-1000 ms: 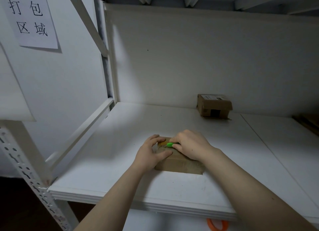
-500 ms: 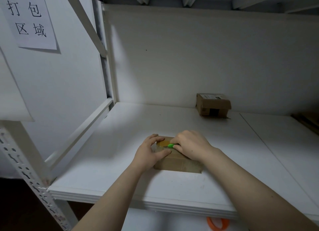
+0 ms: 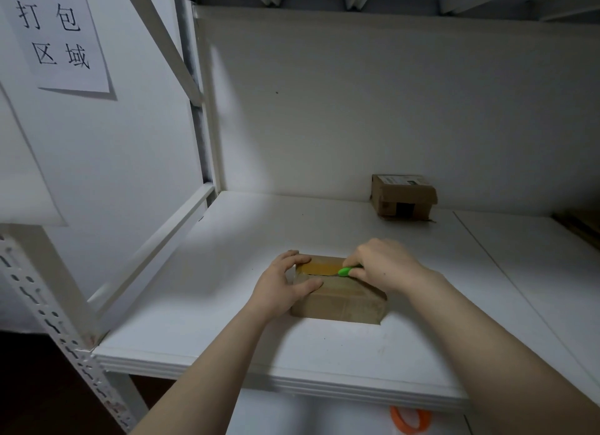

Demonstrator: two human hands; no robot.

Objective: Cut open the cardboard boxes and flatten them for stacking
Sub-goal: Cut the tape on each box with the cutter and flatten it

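Noted a white shelf board (image 3: pixel 227 308) bolted to a perforated steel upright (image 3: pixel 48 308). On the left wall I saw a paper sign (image 3: pixel 56 35) with black characters. Below the shelf's front edge, an orange ring (image 3: pixel 409 421) showed, partly cut off.

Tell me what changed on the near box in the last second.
The right hand, gripping the green cutter, drew it rightward along the seam of the near box, uncovering more tape. Nothing was picked up or released. The left hand still holds that box's left end; the near box and the far box stayed put.
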